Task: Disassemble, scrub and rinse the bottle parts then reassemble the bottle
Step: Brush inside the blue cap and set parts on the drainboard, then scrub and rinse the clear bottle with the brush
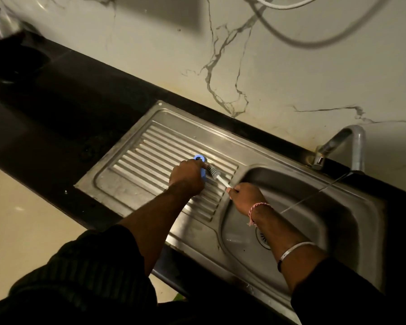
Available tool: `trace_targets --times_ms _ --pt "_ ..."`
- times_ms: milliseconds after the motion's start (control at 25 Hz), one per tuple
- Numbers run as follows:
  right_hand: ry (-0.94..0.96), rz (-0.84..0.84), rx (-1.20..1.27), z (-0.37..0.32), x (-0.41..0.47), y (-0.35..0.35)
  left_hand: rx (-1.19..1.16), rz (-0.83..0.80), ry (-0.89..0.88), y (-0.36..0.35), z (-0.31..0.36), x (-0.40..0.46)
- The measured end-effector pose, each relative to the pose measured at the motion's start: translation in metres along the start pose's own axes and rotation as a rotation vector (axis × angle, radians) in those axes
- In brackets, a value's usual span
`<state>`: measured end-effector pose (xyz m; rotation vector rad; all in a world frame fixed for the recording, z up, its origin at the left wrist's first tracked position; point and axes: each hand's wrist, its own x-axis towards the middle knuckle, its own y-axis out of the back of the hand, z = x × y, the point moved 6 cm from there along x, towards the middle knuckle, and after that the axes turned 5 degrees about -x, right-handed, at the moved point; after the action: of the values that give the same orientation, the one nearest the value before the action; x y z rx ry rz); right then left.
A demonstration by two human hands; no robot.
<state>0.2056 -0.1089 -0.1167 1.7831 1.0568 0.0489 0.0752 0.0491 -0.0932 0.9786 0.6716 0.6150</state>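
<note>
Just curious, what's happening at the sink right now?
Left hand grips blue part over drainboard. Right hand holds brush, bristles at the part. Nothing in the way.

We see a dim, warm-toned frame. Light reaches the marble wall (291,66) best; the counter (56,109) at left sinks into near-black shadow. Soft glare streaks the steel drainboard (136,158). Upper-left corner blurred; straight edges bow toward the frame's borders.

No legible text or labels
</note>
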Motion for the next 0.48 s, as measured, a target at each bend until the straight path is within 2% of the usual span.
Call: trace_targets --times_ms 480 --pt "-0.045 0.026 -0.033 0.007 -0.002 0.011 0.191 0.069 -0.11 0.0 0.017 0.01"
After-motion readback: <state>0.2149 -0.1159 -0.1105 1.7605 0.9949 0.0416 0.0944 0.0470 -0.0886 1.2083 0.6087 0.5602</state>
